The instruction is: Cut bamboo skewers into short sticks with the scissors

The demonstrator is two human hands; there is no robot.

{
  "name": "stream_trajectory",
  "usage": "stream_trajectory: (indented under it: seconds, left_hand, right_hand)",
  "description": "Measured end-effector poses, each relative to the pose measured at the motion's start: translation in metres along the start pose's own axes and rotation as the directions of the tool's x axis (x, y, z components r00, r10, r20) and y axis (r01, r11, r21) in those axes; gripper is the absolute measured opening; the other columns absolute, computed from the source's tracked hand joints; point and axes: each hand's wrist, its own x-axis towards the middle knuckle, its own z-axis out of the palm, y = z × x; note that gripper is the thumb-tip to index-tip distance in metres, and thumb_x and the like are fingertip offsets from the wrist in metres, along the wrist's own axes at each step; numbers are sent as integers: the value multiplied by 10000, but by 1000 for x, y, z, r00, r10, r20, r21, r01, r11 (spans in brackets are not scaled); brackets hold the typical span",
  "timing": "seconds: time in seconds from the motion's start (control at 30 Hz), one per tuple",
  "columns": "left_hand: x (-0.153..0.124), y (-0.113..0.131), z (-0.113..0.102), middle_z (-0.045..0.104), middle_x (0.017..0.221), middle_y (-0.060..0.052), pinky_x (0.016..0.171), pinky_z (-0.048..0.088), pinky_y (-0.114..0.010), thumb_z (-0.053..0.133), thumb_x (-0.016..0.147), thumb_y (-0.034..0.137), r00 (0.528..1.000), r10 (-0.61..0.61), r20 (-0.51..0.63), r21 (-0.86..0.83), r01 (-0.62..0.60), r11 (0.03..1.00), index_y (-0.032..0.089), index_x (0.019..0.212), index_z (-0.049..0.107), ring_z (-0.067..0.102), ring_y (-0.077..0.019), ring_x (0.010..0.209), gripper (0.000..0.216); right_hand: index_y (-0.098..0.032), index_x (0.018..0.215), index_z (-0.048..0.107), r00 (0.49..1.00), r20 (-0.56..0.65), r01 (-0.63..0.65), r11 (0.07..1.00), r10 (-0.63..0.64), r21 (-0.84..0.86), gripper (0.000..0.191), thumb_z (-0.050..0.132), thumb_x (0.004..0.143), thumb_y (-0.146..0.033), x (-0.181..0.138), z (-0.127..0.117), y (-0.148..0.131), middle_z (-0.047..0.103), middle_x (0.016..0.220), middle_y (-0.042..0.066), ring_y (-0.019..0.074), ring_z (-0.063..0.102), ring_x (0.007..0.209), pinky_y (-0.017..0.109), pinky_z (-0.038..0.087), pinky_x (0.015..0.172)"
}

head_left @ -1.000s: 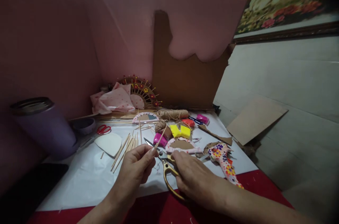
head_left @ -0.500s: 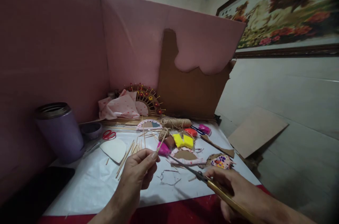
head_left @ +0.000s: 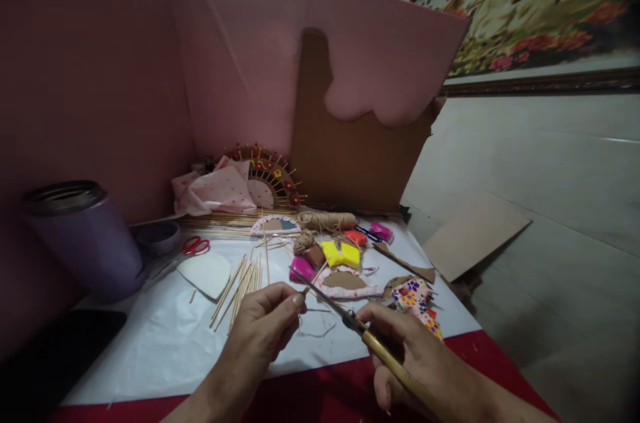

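My left hand [head_left: 265,323] pinches a thin wooden stick [head_left: 316,274] between thumb and fingertips, holding it up over the white paper. My right hand [head_left: 415,356] grips the gold handles of a pair of scissors [head_left: 350,323]. The dark blades point up and left, and their tip reaches the stick just beyond my left fingertips. A loose pile of similar sticks [head_left: 240,283] lies on the paper to the left of my left hand.
A white sheet [head_left: 165,336] covers a red table. On it lie clay blocks [head_left: 341,253], twine [head_left: 327,219], red scissors [head_left: 195,246], a white cut-out [head_left: 205,273], flowered pieces [head_left: 415,296] and a stick fan [head_left: 267,176]. A purple tumbler [head_left: 83,236] stands left; cardboard [head_left: 350,143] leans behind.
My right hand picked the gold scissors up off the paper and brought the blades left to the stick. My left hand kept holding the stick in about the same place.
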Motion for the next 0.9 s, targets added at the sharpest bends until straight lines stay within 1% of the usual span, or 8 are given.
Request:
stream_trajectory:
  seconds: [0.2,0.33,0.43,0.53,0.67,0.77,0.9]
  left_hand:
    - [1,-1,0,328,408,83,373,91,-168,620,691,455,1000,-2,1,0,2,1000,152,612,534,190,-32,374,325]
    - [1,-2,1,333,410,79,376,99,-171,616,699,433,1000,6,-6,8,-5,1000,153,599,528,203,-34,377,311]
    - [0,-1,1,327,409,80,378,104,-171,615,697,426,1000,8,-3,7,-8,1000,153,596,528,197,-35,380,304]
    - [0,-1,2,333,409,78,378,104,-169,614,692,431,1000,12,-2,13,-12,1000,151,608,538,200,-35,381,302]
    - [1,-3,1,328,402,79,375,101,-169,611,686,435,1000,7,0,16,-7,1000,150,602,538,198,-35,377,306]
    - [2,-4,0,322,409,81,376,106,-168,599,708,420,1000,22,1,10,-22,1000,149,616,544,198,-35,381,291]
    - [2,-5,0,337,427,77,379,113,-166,585,736,384,999,31,10,20,-31,999,148,625,542,208,-34,389,264]
  right_hand:
    - [-201,861,445,1000,15,19,1000,-19,-16,272,633,668,-163,2,-2,-3,584,565,-75,101,585,524,191,347,508]
    - [-207,850,436,1000,0,14,999,-14,-41,293,655,658,-173,3,-1,-1,563,614,-76,105,603,546,177,337,488]
    - [-206,867,439,1000,-17,24,998,-26,-60,268,624,678,-162,5,0,0,569,620,-74,93,590,533,176,340,488]
    - [-205,885,450,999,-1,34,997,-34,-71,286,626,666,-152,5,1,-1,583,620,-69,101,597,543,177,347,489]
    - [-204,881,455,1000,0,27,998,-27,-65,263,602,676,-131,4,1,-2,585,597,-69,93,583,526,177,349,486]
    - [-206,879,441,999,-9,34,996,-34,-77,298,609,655,-106,4,2,0,587,604,-67,88,574,522,176,351,488]
    - [-209,873,447,999,-14,35,996,-36,-82,295,635,658,-133,6,3,2,588,638,-58,94,591,550,172,355,485]
